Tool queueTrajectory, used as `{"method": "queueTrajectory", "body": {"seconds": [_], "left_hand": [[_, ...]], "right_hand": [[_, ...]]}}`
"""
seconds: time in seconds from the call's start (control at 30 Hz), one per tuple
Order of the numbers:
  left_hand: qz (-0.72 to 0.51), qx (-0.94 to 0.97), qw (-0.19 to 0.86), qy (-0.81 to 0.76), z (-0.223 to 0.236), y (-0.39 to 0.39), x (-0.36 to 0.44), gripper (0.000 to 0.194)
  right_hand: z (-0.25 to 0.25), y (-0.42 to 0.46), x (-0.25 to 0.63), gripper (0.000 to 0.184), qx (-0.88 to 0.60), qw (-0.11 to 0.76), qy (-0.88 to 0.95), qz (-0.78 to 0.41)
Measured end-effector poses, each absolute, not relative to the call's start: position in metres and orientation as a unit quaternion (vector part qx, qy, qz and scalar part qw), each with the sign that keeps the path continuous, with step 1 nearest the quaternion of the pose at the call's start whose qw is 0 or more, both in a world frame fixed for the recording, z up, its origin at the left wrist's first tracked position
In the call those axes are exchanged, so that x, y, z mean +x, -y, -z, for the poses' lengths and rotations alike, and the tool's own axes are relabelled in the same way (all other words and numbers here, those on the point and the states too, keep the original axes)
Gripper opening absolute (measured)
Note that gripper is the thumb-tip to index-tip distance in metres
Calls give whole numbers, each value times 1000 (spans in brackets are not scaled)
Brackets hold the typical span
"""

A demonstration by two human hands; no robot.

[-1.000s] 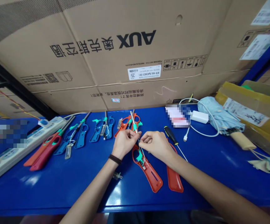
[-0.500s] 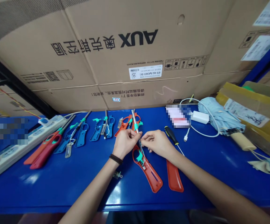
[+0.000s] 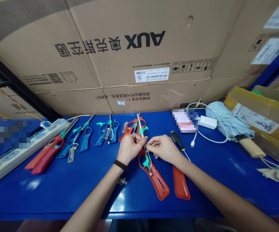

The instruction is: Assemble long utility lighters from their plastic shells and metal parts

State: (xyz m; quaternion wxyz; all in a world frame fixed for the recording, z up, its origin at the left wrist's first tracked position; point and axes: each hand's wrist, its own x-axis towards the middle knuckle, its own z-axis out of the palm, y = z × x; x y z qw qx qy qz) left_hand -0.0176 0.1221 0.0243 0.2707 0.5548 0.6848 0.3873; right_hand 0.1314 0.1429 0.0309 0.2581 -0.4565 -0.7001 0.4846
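Observation:
An opened red gas lighter, its half shell [image 3: 159, 183] tilted on the blue table, lies between my hands. It has a green trigger [image 3: 146, 162], a thin white wire [image 3: 150, 158] and a metal tube [image 3: 139, 120] pointing away from me. My left hand [image 3: 131, 147] pinches the lighter near the base of the tube. Opposite it, my right hand [image 3: 164, 149] has thumb and forefinger closed at the white wire; the exact contact is partly hidden by the fingers. The other red shell half [image 3: 181, 183] rests by my right forearm, near a black-and-yellow screwdriver [image 3: 177, 140].
Opened blue lighters [image 3: 85, 138], another opened red one [image 3: 127, 129] and closed red lighters [image 3: 48, 153] lie leftward, beside a white power strip [image 3: 9, 158]. On the right are a white charger [image 3: 207, 122] with cable and a folded light-blue umbrella [image 3: 228, 120]. A cardboard box [image 3: 120, 19] stands behind.
The red lighter's shell has shifted slightly to the right. Both hands stay almost in place, fingertips still together at the wire and tube. The camera view has moved a little.

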Motion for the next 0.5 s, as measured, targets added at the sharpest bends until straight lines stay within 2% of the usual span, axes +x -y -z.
{"method": "queueTrajectory", "body": {"seconds": [0.5], "left_hand": [[-377,560,263,-689,-26,-121,-18,32]], "right_hand": [[-31,-145,132,13,-457,238,697,-498]]}}
